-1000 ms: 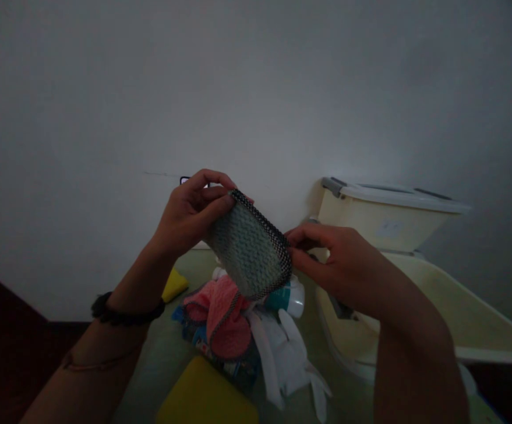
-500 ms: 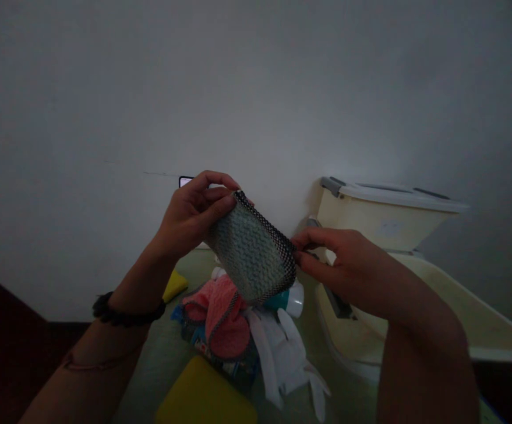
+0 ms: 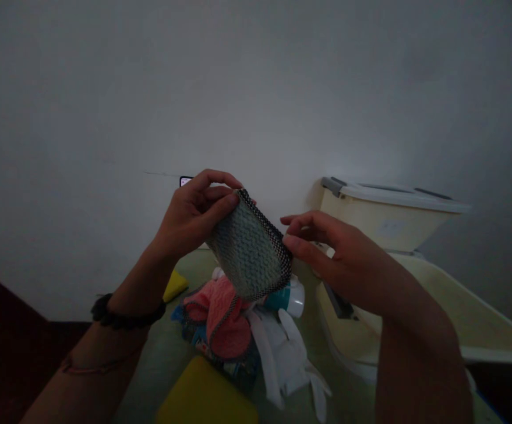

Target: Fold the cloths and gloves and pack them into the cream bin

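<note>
A folded pale grey-green cleaning cloth (image 3: 251, 253) with a black-and-white checked edge hangs tilted in the air at the centre. My left hand (image 3: 198, 215) pinches its upper left corner between thumb and fingers. At the cloth's right edge is my right hand (image 3: 331, 250), with its fingers apart and the thumb tip at or against the checked border. Below the cloth lie a crumpled pink cloth (image 3: 227, 324) with a similar edge, white gloves (image 3: 286, 359) and a teal container with a white cap (image 3: 296, 299).
A cream storage bin (image 3: 339, 338) stands on the right, its lid part (image 3: 397, 200) raised against the wall. Yellow pieces (image 3: 205, 397) lie in front and at the left on the green surface (image 3: 150, 353). A phone (image 3: 185, 181) is partly hidden behind my left hand.
My right hand has loosened its pinch on the cloth's right edge, its fingers spreading and rising slightly. The cloth has turned a little, its right end shifting left.
</note>
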Action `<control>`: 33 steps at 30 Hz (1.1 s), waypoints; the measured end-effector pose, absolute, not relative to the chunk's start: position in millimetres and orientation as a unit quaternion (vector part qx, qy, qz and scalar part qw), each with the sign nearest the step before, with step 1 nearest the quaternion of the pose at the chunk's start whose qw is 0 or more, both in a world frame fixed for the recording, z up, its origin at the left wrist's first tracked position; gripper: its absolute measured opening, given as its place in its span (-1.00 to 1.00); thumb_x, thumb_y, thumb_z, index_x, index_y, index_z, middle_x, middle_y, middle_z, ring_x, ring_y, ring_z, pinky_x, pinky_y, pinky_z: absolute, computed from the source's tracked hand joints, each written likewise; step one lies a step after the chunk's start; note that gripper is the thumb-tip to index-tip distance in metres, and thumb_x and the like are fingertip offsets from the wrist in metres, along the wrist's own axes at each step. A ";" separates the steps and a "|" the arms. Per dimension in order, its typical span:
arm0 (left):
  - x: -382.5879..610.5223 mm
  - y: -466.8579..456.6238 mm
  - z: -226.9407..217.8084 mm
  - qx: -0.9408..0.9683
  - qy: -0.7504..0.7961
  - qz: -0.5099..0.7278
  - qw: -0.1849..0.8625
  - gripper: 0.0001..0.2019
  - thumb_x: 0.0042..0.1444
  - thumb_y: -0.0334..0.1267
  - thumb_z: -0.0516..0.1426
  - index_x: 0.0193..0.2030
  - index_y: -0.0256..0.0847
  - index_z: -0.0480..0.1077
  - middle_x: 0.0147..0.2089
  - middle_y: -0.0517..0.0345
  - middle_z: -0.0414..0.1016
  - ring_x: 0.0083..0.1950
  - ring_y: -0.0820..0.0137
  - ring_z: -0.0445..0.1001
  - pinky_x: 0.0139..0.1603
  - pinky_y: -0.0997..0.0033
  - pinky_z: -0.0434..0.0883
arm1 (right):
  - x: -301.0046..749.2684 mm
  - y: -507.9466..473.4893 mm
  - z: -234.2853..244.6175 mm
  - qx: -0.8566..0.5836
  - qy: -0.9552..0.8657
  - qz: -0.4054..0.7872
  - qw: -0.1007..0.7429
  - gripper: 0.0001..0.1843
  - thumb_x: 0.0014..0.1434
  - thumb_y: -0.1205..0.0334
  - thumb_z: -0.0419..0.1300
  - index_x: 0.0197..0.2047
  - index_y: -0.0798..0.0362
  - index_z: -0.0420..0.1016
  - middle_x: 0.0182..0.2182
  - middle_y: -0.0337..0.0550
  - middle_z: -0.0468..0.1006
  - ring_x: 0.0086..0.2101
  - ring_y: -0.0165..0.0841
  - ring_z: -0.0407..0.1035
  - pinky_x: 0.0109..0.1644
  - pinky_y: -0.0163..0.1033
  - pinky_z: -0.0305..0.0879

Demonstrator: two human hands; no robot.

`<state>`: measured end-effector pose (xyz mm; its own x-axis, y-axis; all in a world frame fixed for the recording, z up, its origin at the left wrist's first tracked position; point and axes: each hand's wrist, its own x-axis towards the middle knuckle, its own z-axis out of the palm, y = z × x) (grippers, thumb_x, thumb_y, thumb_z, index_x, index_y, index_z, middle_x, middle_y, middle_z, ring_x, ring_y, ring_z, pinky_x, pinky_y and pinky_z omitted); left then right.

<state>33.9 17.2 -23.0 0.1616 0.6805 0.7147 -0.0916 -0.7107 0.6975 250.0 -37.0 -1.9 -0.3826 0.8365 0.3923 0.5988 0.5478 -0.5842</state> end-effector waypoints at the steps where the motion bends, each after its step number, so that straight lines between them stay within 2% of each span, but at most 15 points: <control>1: 34.2 17.1 -23.1 0.695 0.215 0.610 0.314 -0.87 0.08 -0.43 0.15 -0.22 -0.22 0.35 -0.33 0.13 0.59 -0.28 0.41 0.57 -0.30 0.49 0.52 | 249.9 -37.7 -1.9 -0.439 -0.806 0.171 0.359 -0.83 0.21 0.11 0.10 -0.22 0.03 0.38 -0.11 -0.10 0.52 -0.14 -0.34 0.43 -0.13 -0.27 0.34; 3: 34.2 17.2 -23.5 0.696 0.222 0.608 0.311 -0.88 0.08 -0.42 0.15 -0.22 -0.22 0.36 -0.32 0.13 0.59 -0.29 0.41 0.57 -0.32 0.50 0.51 | 249.6 -39.8 -1.5 -0.432 -0.805 0.149 0.377 -0.83 0.19 0.11 0.12 -0.28 0.03 0.38 -0.09 -0.10 0.50 -0.05 -0.32 0.39 -0.07 -0.26 0.31; 6: 33.2 18.3 -24.7 0.702 0.225 0.604 0.303 -0.86 0.09 -0.39 0.16 -0.17 -0.21 0.39 -0.31 0.13 0.59 -0.28 0.40 0.56 -0.32 0.49 0.49 | 248.5 -42.5 -1.1 -0.428 -0.826 0.113 0.349 -0.82 0.15 0.09 0.17 -0.36 0.01 0.43 -0.05 -0.12 0.48 0.06 -0.28 0.30 0.03 -0.22 0.25; 10: 31.8 20.0 -25.2 0.722 0.246 0.593 0.257 -0.82 0.12 -0.33 0.15 -0.12 -0.18 0.47 -0.24 0.11 0.58 -0.23 0.37 0.53 -0.25 0.44 0.47 | 247.3 -40.6 -2.4 -0.444 -0.833 0.085 0.319 -0.79 0.09 0.04 0.22 -0.35 0.02 0.47 0.01 -0.08 0.45 -0.01 -0.26 0.36 0.06 -0.14 0.23; 13: 32.2 20.3 -24.3 0.728 0.252 0.597 0.223 -0.85 0.12 -0.33 0.15 -0.18 -0.19 0.50 -0.21 0.10 0.57 -0.19 0.37 0.51 -0.19 0.44 0.44 | 247.1 -38.0 -2.4 -0.446 -0.836 0.088 0.307 -0.82 0.09 0.10 0.23 -0.35 0.04 0.48 -0.03 -0.09 0.48 -0.10 -0.27 0.41 0.00 -0.16 0.26; 16: 33.7 19.7 -23.3 0.730 0.238 0.596 0.235 -0.89 0.12 -0.35 0.14 -0.22 -0.22 0.47 -0.25 0.11 0.56 -0.23 0.41 0.50 -0.22 0.46 0.43 | 246.6 -37.7 0.0 -0.446 -0.838 0.115 0.291 -0.88 0.13 0.19 0.19 -0.32 0.05 0.49 -0.18 -0.14 0.55 -0.20 -0.32 0.43 -0.08 -0.21 0.29; 19: 34.9 19.2 -22.8 0.729 0.230 0.596 0.247 -0.92 0.11 -0.37 0.13 -0.25 -0.22 0.45 -0.30 0.13 0.54 -0.27 0.42 0.49 -0.25 0.47 0.42 | 245.9 -38.4 2.1 -0.454 -0.835 0.133 0.282 -0.86 0.14 0.19 0.16 -0.34 0.06 0.50 -0.30 -0.18 0.56 -0.27 -0.34 0.43 -0.15 -0.24 0.29; 24: 35.0 19.7 -22.2 0.722 0.198 0.602 0.278 -0.92 0.11 -0.41 0.12 -0.28 -0.21 0.42 -0.34 0.17 0.54 -0.28 0.45 0.50 -0.24 0.49 0.43 | 245.3 -36.8 1.2 -0.449 -0.830 0.155 0.293 -0.86 0.13 0.18 0.17 -0.35 0.05 0.50 -0.32 -0.21 0.56 -0.30 -0.38 0.42 -0.28 -0.33 0.28; 28: 32.8 19.0 -21.5 0.725 0.189 0.593 0.295 -0.92 0.07 -0.41 0.15 -0.27 -0.20 0.42 -0.32 0.18 0.53 -0.29 0.47 0.49 -0.27 0.52 0.43 | 245.5 -34.3 0.2 -0.444 -0.830 0.166 0.294 -0.86 0.13 0.19 0.16 -0.37 0.06 0.49 -0.46 -0.26 0.50 -0.42 -0.43 0.38 -0.39 -0.38 0.24; 33: 28.0 17.3 -20.0 0.740 0.205 0.570 0.294 -0.89 -0.01 -0.43 0.23 -0.31 -0.21 0.43 -0.32 0.18 0.52 -0.30 0.45 0.50 -0.31 0.52 0.45 | 247.8 -34.0 0.3 -0.449 -0.824 0.167 0.302 -0.86 0.13 0.18 0.17 -0.35 0.06 0.49 -0.48 -0.28 0.49 -0.47 -0.46 0.36 -0.42 -0.38 0.24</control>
